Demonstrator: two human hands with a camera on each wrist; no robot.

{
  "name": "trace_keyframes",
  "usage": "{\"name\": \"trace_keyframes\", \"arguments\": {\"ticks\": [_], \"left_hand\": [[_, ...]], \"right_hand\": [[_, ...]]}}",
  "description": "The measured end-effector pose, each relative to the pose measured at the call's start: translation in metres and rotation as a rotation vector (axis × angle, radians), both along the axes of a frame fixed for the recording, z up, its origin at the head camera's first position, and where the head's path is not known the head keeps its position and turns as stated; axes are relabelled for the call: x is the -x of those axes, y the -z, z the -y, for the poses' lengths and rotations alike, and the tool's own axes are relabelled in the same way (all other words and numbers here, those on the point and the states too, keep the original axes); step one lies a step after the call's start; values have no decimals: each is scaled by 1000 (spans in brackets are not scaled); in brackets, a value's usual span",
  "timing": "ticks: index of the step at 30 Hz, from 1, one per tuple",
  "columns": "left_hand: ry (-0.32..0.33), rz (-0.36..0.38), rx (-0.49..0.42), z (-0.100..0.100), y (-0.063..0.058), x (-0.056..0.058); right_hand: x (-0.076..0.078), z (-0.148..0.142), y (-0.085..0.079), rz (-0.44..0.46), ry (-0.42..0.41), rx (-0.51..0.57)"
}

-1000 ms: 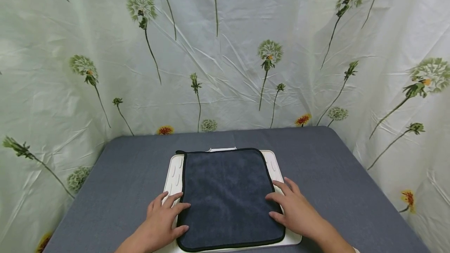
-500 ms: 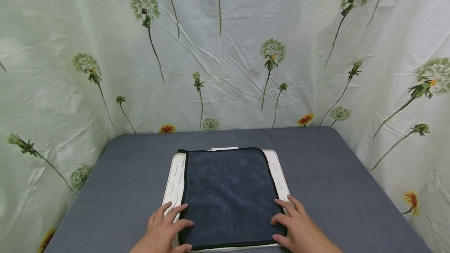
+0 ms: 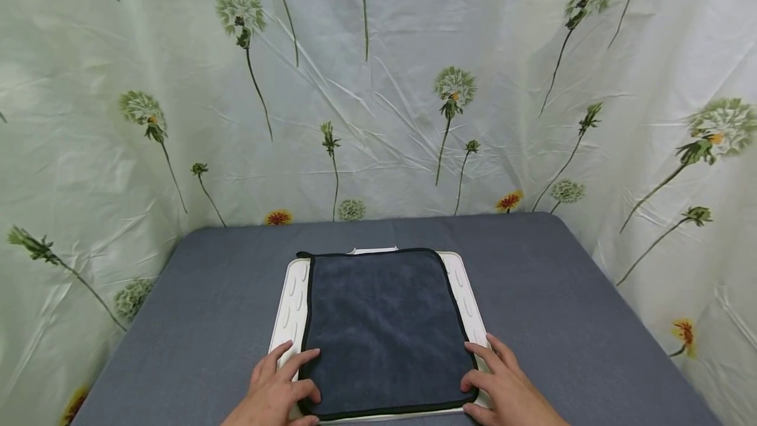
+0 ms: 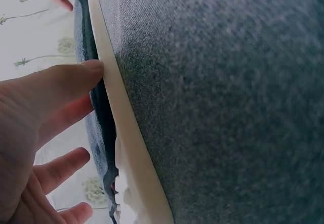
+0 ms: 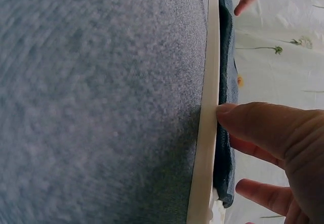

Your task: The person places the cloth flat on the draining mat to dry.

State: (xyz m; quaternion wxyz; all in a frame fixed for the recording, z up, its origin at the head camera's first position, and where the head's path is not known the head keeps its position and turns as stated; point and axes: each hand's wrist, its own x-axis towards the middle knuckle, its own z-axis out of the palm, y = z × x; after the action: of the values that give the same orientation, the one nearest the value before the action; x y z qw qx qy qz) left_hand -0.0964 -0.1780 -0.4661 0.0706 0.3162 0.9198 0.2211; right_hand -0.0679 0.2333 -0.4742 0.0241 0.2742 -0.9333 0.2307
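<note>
A dark blue cloth (image 3: 384,327) with black edging lies flat over a white board (image 3: 294,294) in the head view. My left hand (image 3: 273,390) is at the cloth's near left corner, fingers spread and index finger bent onto the cloth. At the near right corner my right hand (image 3: 508,390) lies much the same way. In the left wrist view, the thumb (image 4: 83,75) touches the near edge where cloth meets board rim. The right wrist view has that hand's thumb (image 5: 248,118) at the same edge. On both hands, thumb and index fingertips stand apart.
The board's handle (image 3: 375,251) sticks out at the far side. Grey-blue fabric covers the table (image 3: 532,268) around the board. A white curtain (image 3: 378,97) with dandelion prints hangs behind and at both sides.
Both hands have slid toward me along the cloth's sides, down to its near corners. In the last half second their index fingers have bent more. Cloth and board lie about as before.
</note>
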Motion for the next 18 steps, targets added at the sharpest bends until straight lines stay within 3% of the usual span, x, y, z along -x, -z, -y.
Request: {"name": "trace_keyframes", "arguments": {"ticks": [4, 12, 18], "left_hand": [[3, -27, -6, 0, 0, -1], [-18, 100, 45, -3, -4, 1], [2, -30, 28, -2, -1, -2]], "right_hand": [[1, 1, 1, -20, -13, -17], [0, 3, 5, -91, -34, -29], [0, 5, 6, -97, -53, -37]]}}
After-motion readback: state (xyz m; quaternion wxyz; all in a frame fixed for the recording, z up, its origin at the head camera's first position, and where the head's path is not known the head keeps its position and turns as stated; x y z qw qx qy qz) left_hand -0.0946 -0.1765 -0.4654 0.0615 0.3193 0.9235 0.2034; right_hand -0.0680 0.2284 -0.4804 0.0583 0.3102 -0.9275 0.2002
